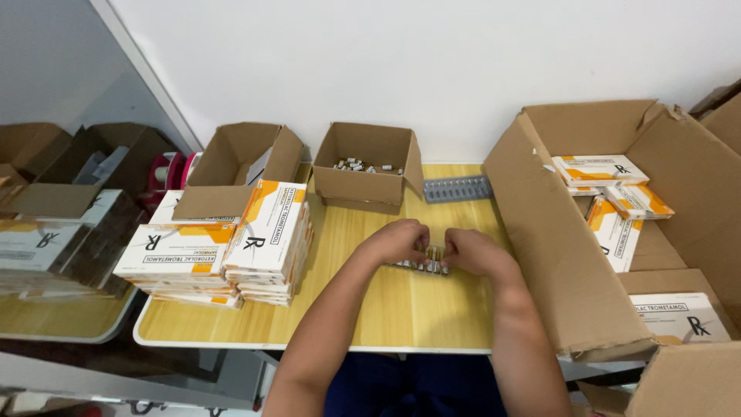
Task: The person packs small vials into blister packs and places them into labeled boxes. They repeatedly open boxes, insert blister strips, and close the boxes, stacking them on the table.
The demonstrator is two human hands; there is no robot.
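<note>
— Wooden table (pixel 370 309): both hands meet mid-table over a vial tray (pixel 421 266), left hand (pixel 397 241) and right hand (pixel 472 251) pinching it.

— Progress?

— Loose vials (pixel 363 165) remain boxed behind the tray; cartons (pixel 266 232) stacked left.

Hands — two (pixel 398 241) (pixel 476 252); open cardboard boxes — three (pixel 234 166) (pixel 369 170) (pixel 594 232)

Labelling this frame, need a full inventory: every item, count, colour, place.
table: one, light wood, centre
flat white-and-orange cartons: two stacks, table left
small open box: one, brown, back centre, small vials inside
empty-looking open box: one, brown, back left
grey tray: one, behind the hands
large box: one, brown, right, holds white-and-orange cartons
tape rolls: pink, far left, count unclear
vial tray: one, between the hands
left hand: on vial tray
right hand: on vial tray
</note>
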